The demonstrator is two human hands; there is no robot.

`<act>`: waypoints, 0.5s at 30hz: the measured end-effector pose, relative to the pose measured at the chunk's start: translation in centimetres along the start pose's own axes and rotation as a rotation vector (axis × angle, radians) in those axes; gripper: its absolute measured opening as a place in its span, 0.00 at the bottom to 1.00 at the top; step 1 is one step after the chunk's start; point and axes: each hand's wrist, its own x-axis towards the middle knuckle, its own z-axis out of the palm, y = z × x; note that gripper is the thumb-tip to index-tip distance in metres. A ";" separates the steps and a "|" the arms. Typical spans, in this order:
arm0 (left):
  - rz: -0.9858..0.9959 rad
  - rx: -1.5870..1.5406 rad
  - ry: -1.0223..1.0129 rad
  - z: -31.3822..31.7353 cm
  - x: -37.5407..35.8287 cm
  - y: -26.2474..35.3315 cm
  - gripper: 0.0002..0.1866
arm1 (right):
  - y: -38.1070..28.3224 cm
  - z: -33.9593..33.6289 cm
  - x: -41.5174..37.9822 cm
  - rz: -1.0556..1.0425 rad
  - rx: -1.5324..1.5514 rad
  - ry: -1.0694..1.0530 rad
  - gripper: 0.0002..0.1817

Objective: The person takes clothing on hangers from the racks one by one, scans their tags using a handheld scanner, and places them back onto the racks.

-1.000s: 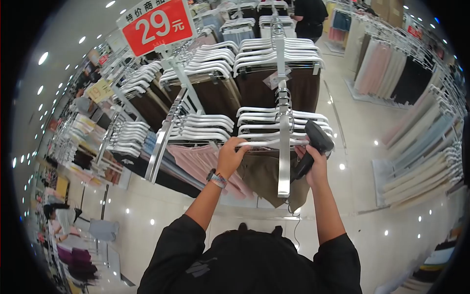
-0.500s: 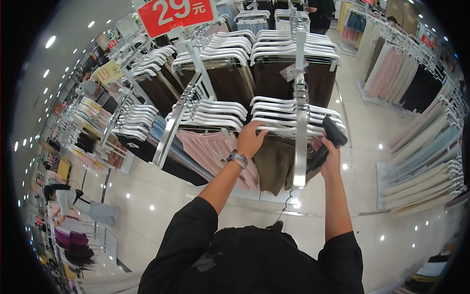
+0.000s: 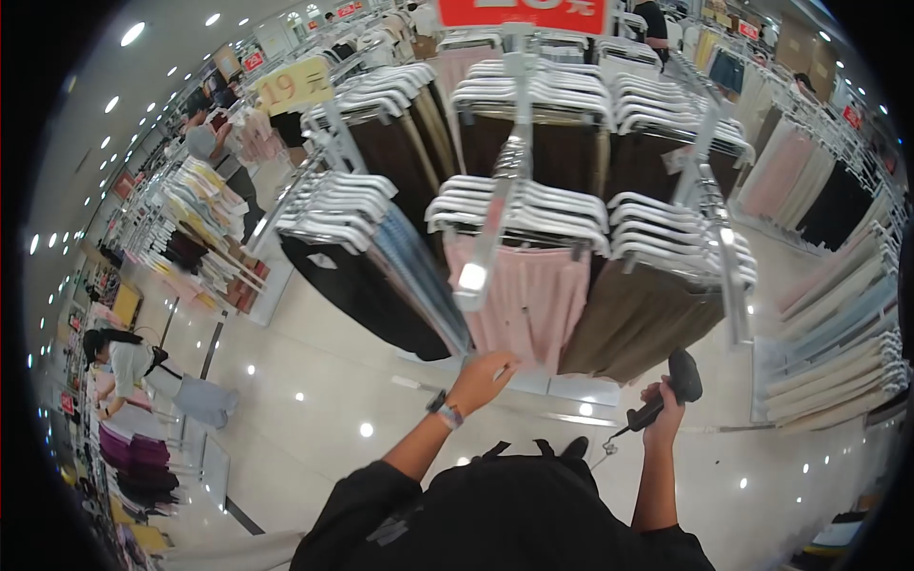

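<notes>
Gripping a black handheld scanner (image 3: 685, 376) in the lower right of the frame, the right hand (image 3: 664, 411) has its fingers closed around the handle, and the head of the scanner is raised above the fist. A thin cord (image 3: 610, 446) goes from the bottom of the handle toward the floor (image 3: 324, 438). The left hand (image 3: 484, 383), with a dark watch (image 3: 438, 403) at the wrist, is in the lower middle of the frame, in front of the lower edge of a pink garment (image 3: 519, 309). Its fingers appear close to each other, but the hand is slightly blurred, and I cannot tell whether it touches or pinches the cloth. The pink garment hangs at the centre from white hangers (image 3: 519, 205), under a metal rail (image 3: 493, 228) which points toward the viewer. Beside it, right of centre, hang olive-brown garments (image 3: 643, 319), and their lower edge is near the scanner. Left of centre there are light blue garments (image 3: 414, 266) and a black garment (image 3: 357, 300). A yellow sign (image 3: 290, 86) with the number 19 stands in the upper left, and a red sign (image 3: 519, 17) is cut by the top edge. At the far left, a person in a white top (image 3: 131, 366) is near purple garments (image 3: 129, 452).
</notes>
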 end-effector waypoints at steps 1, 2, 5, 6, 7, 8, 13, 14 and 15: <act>-0.086 -0.013 0.015 -1.4 -3.2 -1.3 0.09 | 1.9 1.3 -1.2 -0.008 -0.034 -0.025 0.15; -0.138 -0.009 0.043 -2.5 -6.5 -3.0 0.09 | 2.7 3.7 -3.0 0.004 -0.049 -0.040 0.14; -0.296 -0.010 0.169 -5.5 -14.7 -7.3 0.09 | 6.8 10.9 -6.1 0.074 0.002 -0.250 0.08; -0.390 -0.022 0.242 -6.4 -17.1 -8.2 0.09 | 7.6 13.7 -7.2 0.105 -0.057 -0.339 0.08; -0.406 -0.009 0.259 -7.2 -19.3 -8.9 0.09 | 8.3 16.4 -8.0 0.134 -0.113 -0.458 0.08; -0.470 -0.038 0.304 -7.7 -21.2 -9.6 0.08 | 8.9 19.2 -8.9 0.159 -0.167 -0.577 0.08; -0.635 -0.137 0.465 -10.6 -26.2 -11.3 0.08 | 10.7 31.7 -12.3 0.238 -0.182 -0.958 0.07; -0.641 -0.127 0.476 -11.3 -26.7 -11.6 0.08 | 11.1 33.9 -12.5 0.231 -0.164 -0.995 0.08; -0.678 -0.146 0.505 -11.8 -27.3 -11.9 0.08 | 11.7 36.1 -12.4 0.238 -0.156 -1.011 0.08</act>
